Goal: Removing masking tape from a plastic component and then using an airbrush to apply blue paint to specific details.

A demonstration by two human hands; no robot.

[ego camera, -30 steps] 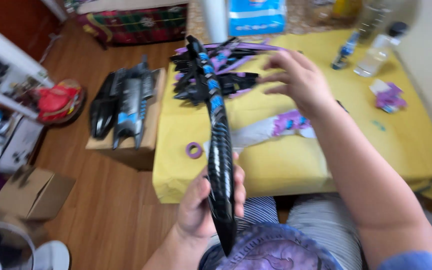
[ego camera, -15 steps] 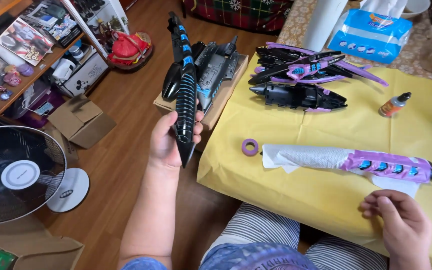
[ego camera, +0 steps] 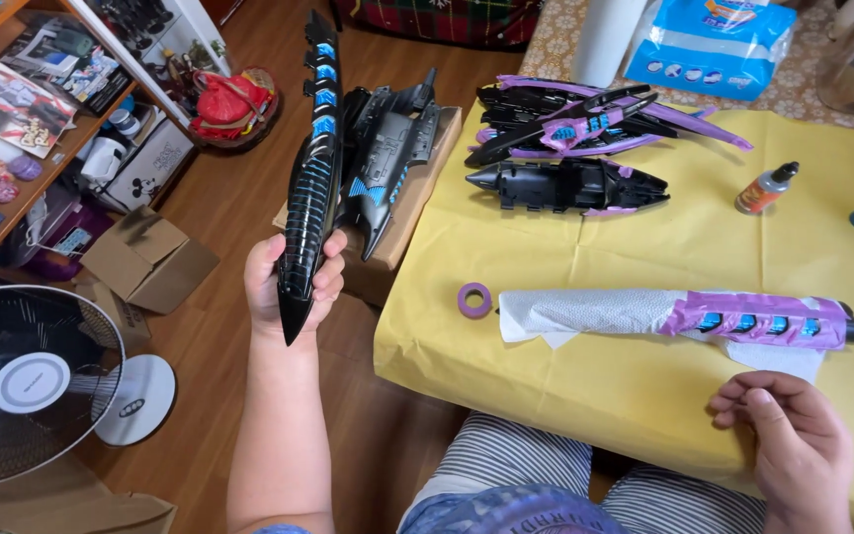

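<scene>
Raised higher since the earlier frame, black blade (ego camera: 310, 168) is standing upright off the table's (ego camera: 644, 396) left edge, left hand (ego camera: 294, 282) clasping its stiff, seemingly light lower end, right hand (ego camera: 793, 445) resting loosely curled, empty, at the near edge.

Room: brown wooden floor (ego camera: 239, 198); cluttered wooden shelf unit (ego camera: 42, 129) at left; white standing fan (ego camera: 22, 381); open cardboard box (ego camera: 145, 257); table under yellow cloth (ego camera: 644, 396); even daylight.

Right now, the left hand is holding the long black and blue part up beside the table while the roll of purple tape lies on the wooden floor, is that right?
Not quite: the head view shows the roll of purple tape lying on the yellow table cover, not the floor. The left hand does hold the long black and blue part beside the table.
</scene>
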